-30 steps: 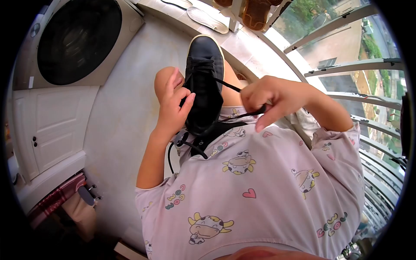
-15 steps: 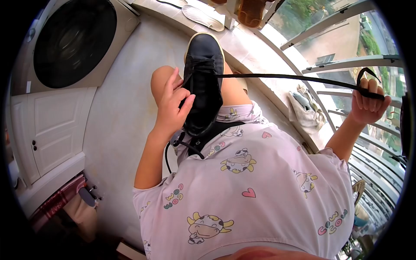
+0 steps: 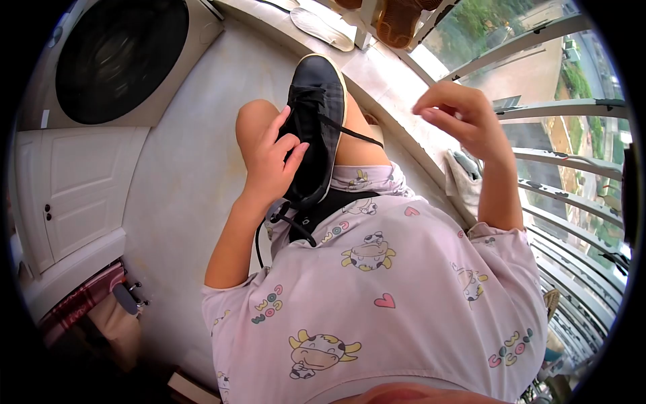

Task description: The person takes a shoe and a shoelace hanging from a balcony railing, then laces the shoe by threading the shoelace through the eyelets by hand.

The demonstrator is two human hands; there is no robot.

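Note:
A black lace-up shoe [image 3: 315, 124] rests on my lap, its toe pointing away from me. My left hand [image 3: 272, 161] grips the shoe's left side, with the index finger along the edge and the thumb over the dark opening. One loose black shoelace [image 3: 356, 135] trails from the eyelets over the right side of the shoe and across my thigh. Off to the right, apart from the shoe, my right hand [image 3: 464, 118] is raised with curled fingers and a gap between thumb and fingertips. Nothing shows in it.
A front-loading washing machine [image 3: 121, 60] stands at the upper left above a white cabinet [image 3: 87, 195]. Pale insoles [image 3: 321, 29] and brown footwear [image 3: 400, 20] lie on the ledge. Window bars [image 3: 558, 111] run along the right, near a bundled cloth [image 3: 464, 182].
My right hand has let go of the shoelace and moved inward and up. The lace, stretched taut to the right before, now hangs slack over my thigh. My left hand stays at the shoe.

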